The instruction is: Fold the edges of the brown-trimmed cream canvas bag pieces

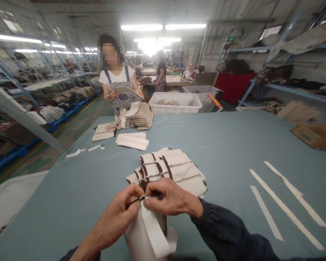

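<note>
In the head view, a cream fabric piece (146, 232) is being held upright at six o'clock, close to the camera, with a pale strip running down its front. Its top edge, where a dark zipper end (143, 198) is showing, is being pinched from both sides: the left hand (119, 214) is being closed on it from seven o'clock with thumb and fingers, and the right hand (170, 197), in a dark sleeve, is being curled over it from five o'clock, fingertips meeting those of the left. Both hands are being pressed together at that edge.

Just beyond the hands, toward twelve o'clock, a fanned stack of cream pieces with dark trim (170, 168) is lying on the blue-grey table (228, 145); the right hand's knuckles are being seen almost against its near edge. At three to four o'clock, three long pale strips (285, 206) are lying apart on the table. Toward eleven o'clock, a folded cream piece (132, 141) and a taller pile of cream pieces (138, 116) are lying near the far edge, with small scraps (75, 153) at ten o'clock.

Behind the far edge, another person (119, 83) is standing, a curved pale piece being held in both of that person's hands. White tubs (175, 103) are standing at one o'clock, and a cardboard box (313, 136) at two o'clock.
</note>
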Tool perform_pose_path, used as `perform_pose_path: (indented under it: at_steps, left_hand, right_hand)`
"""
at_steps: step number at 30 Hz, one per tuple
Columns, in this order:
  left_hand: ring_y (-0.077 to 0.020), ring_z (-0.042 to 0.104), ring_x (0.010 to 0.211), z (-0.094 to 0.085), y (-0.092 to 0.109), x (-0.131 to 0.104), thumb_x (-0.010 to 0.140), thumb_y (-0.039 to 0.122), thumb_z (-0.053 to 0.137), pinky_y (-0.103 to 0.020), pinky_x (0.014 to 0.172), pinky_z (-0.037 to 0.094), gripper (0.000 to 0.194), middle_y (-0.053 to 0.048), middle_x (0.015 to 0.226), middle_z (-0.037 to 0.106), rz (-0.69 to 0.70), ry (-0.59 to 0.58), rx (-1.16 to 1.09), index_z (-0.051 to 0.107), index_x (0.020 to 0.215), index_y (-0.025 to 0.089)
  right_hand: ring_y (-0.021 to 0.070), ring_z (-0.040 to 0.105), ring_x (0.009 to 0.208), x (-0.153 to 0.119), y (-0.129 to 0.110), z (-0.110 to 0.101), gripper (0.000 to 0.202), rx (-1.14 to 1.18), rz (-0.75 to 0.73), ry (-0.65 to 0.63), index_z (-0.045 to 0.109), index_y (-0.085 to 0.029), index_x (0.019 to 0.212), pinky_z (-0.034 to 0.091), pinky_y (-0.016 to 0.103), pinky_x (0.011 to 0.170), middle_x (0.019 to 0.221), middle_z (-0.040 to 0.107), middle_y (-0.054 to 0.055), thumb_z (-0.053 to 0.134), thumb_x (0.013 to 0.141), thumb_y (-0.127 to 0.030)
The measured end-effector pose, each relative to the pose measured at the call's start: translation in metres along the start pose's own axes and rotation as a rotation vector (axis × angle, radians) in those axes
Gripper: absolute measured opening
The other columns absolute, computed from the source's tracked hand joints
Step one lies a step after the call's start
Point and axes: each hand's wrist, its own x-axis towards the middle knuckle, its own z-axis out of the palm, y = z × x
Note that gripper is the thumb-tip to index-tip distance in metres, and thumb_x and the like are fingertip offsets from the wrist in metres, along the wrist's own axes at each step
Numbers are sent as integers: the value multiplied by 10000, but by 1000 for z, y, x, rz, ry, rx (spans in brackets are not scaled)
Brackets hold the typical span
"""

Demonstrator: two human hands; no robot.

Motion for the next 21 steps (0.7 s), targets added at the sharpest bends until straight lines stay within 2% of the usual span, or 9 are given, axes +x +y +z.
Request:
perform_pose_path:
  at_steps: [4, 8, 12, 15, 21]
  left_hand:
    - [-138, 458, 556, 4, -7, 1, 809, 316, 569, -210, 506, 353, 106, 29, 643, 590, 11, 43, -39, 569, 825, 212]
    - [-142, 512, 553, 7, -14, 4, 817, 286, 573, -209, 503, 381, 77, 27, 641, 614, 71, 80, -71, 589, 820, 211]
    - [-156, 589, 599, 12, -29, 6, 818, 278, 606, -216, 541, 445, 95, 6, 678, 647, 173, 181, -65, 653, 806, 196]
    - [-160, 597, 578, 15, -40, 6, 804, 258, 606, -225, 529, 457, 119, -8, 666, 663, 237, 238, -45, 702, 772, 196]
    - [-198, 646, 552, 13, -44, 5, 776, 244, 625, -291, 568, 502, 157, -41, 627, 724, 395, 292, 81, 779, 748, 233]
  right_hand:
    - [83, 373, 532, 0, -2, 4, 198, -69, 68, -5, 556, -190, 650, 245, 235, 545, 566, 410, -76, 643, 826, -169]
    - [94, 369, 561, -1, 1, 12, 155, -56, 118, 55, 556, -193, 660, 264, 247, 580, 581, 421, -67, 616, 794, -144]
    - [110, 407, 612, -5, 8, 25, 105, 296, 221, 90, 552, -194, 676, 296, 242, 582, 631, 471, -49, 592, 771, -209]
    - [112, 363, 594, -8, 11, 33, 145, 573, 327, 70, 525, -199, 661, 270, 244, 548, 609, 433, -46, 610, 743, -285]
    - [97, 301, 541, -14, 13, 46, 224, 929, 420, 47, 540, -198, 693, 227, 239, 501, 608, 410, -48, 612, 693, -410]
